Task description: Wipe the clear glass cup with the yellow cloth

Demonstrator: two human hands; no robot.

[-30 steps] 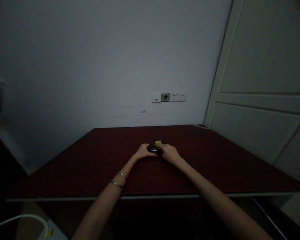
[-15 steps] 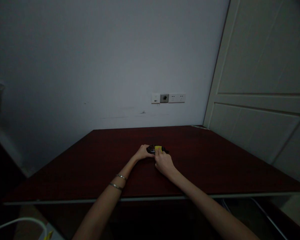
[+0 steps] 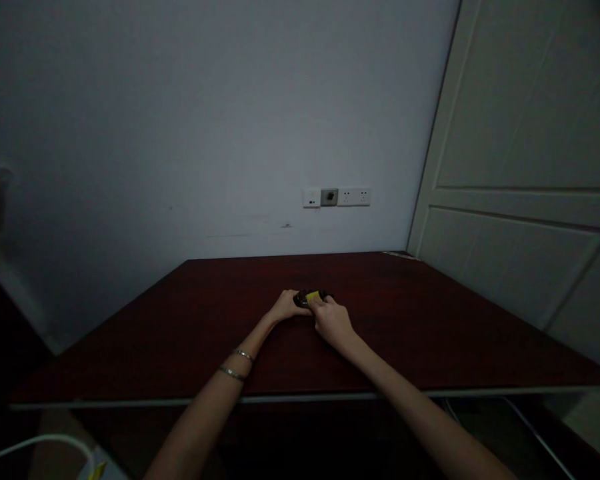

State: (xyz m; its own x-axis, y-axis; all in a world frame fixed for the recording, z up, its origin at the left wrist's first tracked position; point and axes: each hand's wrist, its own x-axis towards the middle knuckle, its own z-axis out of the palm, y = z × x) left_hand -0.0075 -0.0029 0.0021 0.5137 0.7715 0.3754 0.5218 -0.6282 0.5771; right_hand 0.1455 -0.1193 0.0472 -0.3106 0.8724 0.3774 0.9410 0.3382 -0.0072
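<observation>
A small, shiny dark object lies on the dark red table; its exact kind cannot be made out. My left hand is closed around its left end, with the thumb on the near side. Against the object's middle is a flat yellow piece, too small to tell whether it is sponge or cloth. My right hand pinches this yellow piece from the near right side. The right hand's fingers hide part of the dark object's right end.
The dark red table has a pale front edge and reaches back to a wall with sockets. A white panelled door stands at the right. A white cable curves at the lower left.
The yellow piece has shifted slightly left along the dark object and tilted. My right hand has turned and moved up a little, covering more of the right end. My left hand stays put.
</observation>
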